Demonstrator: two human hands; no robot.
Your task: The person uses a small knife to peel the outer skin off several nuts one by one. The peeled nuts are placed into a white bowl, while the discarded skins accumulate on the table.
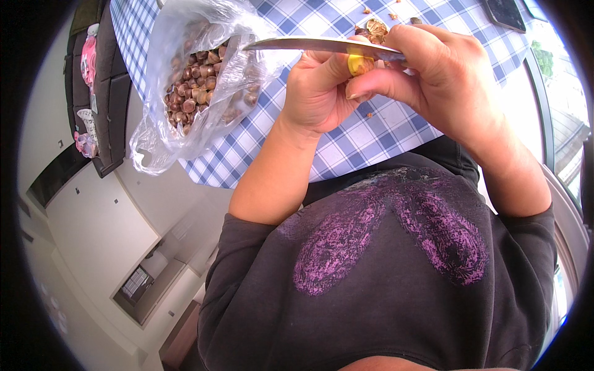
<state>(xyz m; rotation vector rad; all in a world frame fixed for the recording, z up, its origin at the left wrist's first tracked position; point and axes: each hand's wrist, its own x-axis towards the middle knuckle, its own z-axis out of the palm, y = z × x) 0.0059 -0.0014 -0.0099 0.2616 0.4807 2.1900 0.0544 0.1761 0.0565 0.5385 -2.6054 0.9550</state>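
Note:
My left hand pinches a partly peeled yellow chestnut between thumb and fingers. In my right hand is a knife; its long blade points left and passes over the left fingers and the top of the nut. The right thumb lies under the chestnut, close against it. The knife's handle is hidden in the right fist. Behind the hands lie pieces of brown shell, partly covered by the knife and fingers.
A clear plastic bag full of brown chestnuts stands open at left on the blue-and-white checked tablecloth. Small shell crumbs are scattered on the cloth. A dark flat device lies at the far right. Beyond the table is a dark sofa.

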